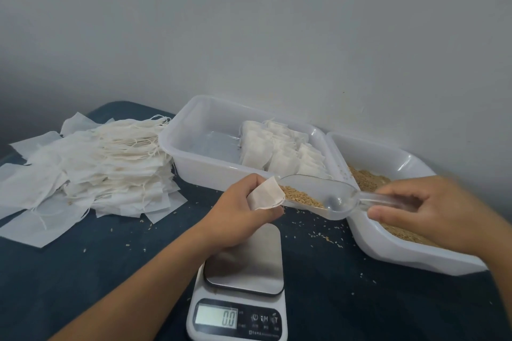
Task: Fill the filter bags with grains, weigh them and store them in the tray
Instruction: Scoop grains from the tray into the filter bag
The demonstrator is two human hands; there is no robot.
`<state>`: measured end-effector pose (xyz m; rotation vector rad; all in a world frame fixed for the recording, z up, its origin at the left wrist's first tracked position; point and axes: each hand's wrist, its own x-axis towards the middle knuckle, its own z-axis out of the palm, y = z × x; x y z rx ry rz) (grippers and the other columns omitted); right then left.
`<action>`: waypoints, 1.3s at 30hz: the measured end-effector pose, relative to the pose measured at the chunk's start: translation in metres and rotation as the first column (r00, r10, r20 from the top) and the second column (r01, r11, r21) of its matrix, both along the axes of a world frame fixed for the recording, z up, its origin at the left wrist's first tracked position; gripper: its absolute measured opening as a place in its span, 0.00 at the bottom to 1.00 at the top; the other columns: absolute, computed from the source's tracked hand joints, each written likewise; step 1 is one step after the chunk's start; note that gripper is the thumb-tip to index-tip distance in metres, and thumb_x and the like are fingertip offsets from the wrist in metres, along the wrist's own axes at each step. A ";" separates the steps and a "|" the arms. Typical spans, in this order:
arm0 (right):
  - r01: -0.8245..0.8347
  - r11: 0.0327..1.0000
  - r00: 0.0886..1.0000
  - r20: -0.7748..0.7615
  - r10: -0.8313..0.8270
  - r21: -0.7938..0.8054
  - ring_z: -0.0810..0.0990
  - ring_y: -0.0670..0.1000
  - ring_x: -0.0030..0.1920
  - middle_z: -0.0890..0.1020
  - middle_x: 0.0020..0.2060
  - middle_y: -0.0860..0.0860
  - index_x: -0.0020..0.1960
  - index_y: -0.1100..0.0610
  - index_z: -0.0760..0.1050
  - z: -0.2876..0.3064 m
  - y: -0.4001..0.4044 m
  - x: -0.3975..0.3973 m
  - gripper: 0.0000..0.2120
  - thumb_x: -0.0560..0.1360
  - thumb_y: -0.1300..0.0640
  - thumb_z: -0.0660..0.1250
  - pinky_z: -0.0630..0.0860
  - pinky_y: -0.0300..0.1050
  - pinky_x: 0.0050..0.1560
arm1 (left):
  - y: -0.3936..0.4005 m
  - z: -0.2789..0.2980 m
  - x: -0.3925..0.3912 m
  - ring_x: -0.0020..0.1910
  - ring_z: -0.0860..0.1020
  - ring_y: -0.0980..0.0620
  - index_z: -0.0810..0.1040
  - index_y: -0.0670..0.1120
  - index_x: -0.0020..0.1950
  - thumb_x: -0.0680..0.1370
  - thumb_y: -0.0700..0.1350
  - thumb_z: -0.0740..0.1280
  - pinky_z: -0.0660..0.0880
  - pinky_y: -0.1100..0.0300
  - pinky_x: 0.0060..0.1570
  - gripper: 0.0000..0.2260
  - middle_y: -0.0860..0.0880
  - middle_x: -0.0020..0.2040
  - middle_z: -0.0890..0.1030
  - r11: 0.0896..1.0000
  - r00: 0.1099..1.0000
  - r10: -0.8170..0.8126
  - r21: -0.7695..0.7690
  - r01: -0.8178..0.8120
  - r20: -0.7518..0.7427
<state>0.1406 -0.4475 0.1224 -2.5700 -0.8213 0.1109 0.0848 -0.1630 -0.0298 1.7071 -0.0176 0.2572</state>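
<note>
Currently: filling step, head view.
L hand (243,202) pinches filter bag (267,196) open above the scale (243,263), which reads 0.0; R hand (432,207) grips scoop (324,199) handle, grains (299,196) at bag mouth. Next, I judge: tip w/o spilling, then weigh. Storage tray (194,130) far, its left part open; grain tray (388,252) rim close under scoop.

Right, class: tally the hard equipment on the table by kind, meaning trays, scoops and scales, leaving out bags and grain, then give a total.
Trays: 2, a tray with filled bags and a tray with grain
Scoops: 1, the clear scoop
Scales: 1, the digital scale
Total: 4
</note>
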 end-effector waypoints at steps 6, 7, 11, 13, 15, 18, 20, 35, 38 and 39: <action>0.037 0.990 0.999 -0.014 -0.036 0.136 0.81 0.54 0.40 0.85 0.37 0.48 0.48 0.39 0.85 -0.029 0.000 -0.004 0.14 0.66 0.35 0.71 0.76 0.48 0.45 | -0.001 0.006 -0.002 0.47 0.84 0.55 0.80 0.53 0.57 0.71 0.49 0.77 0.77 0.68 0.45 0.16 0.51 0.50 0.86 0.989 0.999 -0.014 -0.151 0.009 -0.029; 0.032 0.986 0.999 -0.008 -0.032 0.166 0.80 0.54 0.39 0.84 0.37 0.49 0.48 0.40 0.85 -0.036 0.001 -0.003 0.15 0.66 0.35 0.71 0.76 0.49 0.44 | 0.000 0.007 -0.003 0.48 0.84 0.56 0.80 0.53 0.58 0.70 0.50 0.77 0.77 0.69 0.45 0.18 0.52 0.50 0.86 0.986 0.999 -0.014 -0.165 0.009 -0.033; 0.066 0.928 0.998 -0.012 -0.067 0.366 0.73 0.44 0.27 0.83 0.35 0.53 0.48 0.39 0.84 -0.059 0.010 -0.002 0.12 0.70 0.36 0.70 0.73 0.42 0.33 | 0.002 0.014 -0.008 0.37 0.78 0.65 0.80 0.53 0.59 0.69 0.52 0.76 0.72 0.71 0.37 0.20 0.62 0.40 0.82 0.970 0.996 -0.076 -0.235 0.062 -0.050; 0.079 0.875 0.997 -0.029 -0.074 0.478 0.73 0.41 0.26 0.82 0.32 0.50 0.46 0.39 0.83 -0.066 0.021 -0.001 0.13 0.72 0.32 0.70 0.72 0.35 0.29 | 0.003 0.015 -0.007 0.36 0.76 0.64 0.81 0.56 0.56 0.66 0.56 0.76 0.72 0.69 0.36 0.19 0.62 0.39 0.80 0.953 0.990 -0.121 -0.286 0.095 -0.076; 0.069 0.851 0.998 -0.043 -0.054 0.521 0.73 0.41 0.25 0.80 0.30 0.47 0.46 0.41 0.82 -0.072 0.036 0.003 0.19 0.67 0.28 0.69 0.71 0.34 0.28 | 0.004 0.015 -0.007 0.38 0.76 0.62 0.83 0.61 0.49 0.64 0.57 0.75 0.72 0.66 0.38 0.14 0.59 0.39 0.80 0.937 0.982 -0.157 -0.329 0.115 -0.104; 0.046 0.853 0.997 -0.082 -0.004 0.519 0.73 0.42 0.27 0.78 0.29 0.46 0.45 0.44 0.80 -0.081 0.063 0.007 0.20 0.63 0.31 0.73 0.73 0.36 0.29 | 0.006 0.014 -0.006 0.40 0.74 0.57 0.83 0.56 0.49 0.66 0.53 0.76 0.71 0.65 0.36 0.13 0.52 0.41 0.77 0.861 0.957 -0.269 -0.473 0.189 -0.108; 0.012 0.834 0.990 -0.125 0.069 0.551 0.73 0.42 0.28 0.76 0.29 0.45 0.43 0.47 0.79 -0.087 0.081 0.010 0.16 0.67 0.38 0.78 0.72 0.35 0.29 | 0.008 0.013 -0.006 0.40 0.74 0.57 0.85 0.53 0.49 0.68 0.49 0.76 0.70 0.65 0.34 0.10 0.50 0.44 0.76 0.793 0.929 -0.362 -0.550 0.264 -0.075; -0.057 0.585 0.943 -0.148 0.297 0.809 0.78 0.50 0.33 0.79 0.36 0.48 0.44 0.53 0.75 -0.094 0.110 0.000 0.12 0.72 0.54 0.78 0.78 0.49 0.34 | 0.000 0.011 -0.013 0.62 0.78 0.49 0.79 0.48 0.68 0.75 0.53 0.74 0.76 0.58 0.51 0.23 0.46 0.62 0.80 0.576 0.759 -0.651 -0.634 0.516 0.026; -0.051 0.593 0.977 -0.083 0.196 0.803 0.81 0.48 0.39 0.80 0.38 0.46 0.43 0.47 0.76 -0.091 0.109 0.000 0.12 0.70 0.47 0.78 0.80 0.48 0.35 | -0.002 0.011 -0.011 0.71 0.74 0.44 0.73 0.47 0.76 0.77 0.53 0.72 0.76 0.53 0.60 0.28 0.44 0.70 0.77 0.612 0.776 -0.630 -0.600 0.516 0.025; -0.047 0.585 0.979 -0.078 0.188 0.810 0.80 0.47 0.37 0.80 0.38 0.46 0.43 0.46 0.76 -0.091 0.110 0.001 0.12 0.69 0.46 0.78 0.78 0.46 0.34 | -0.003 0.010 -0.011 0.71 0.74 0.44 0.72 0.47 0.77 0.78 0.51 0.72 0.76 0.53 0.61 0.28 0.44 0.70 0.77 0.631 0.788 -0.615 -0.584 0.510 0.023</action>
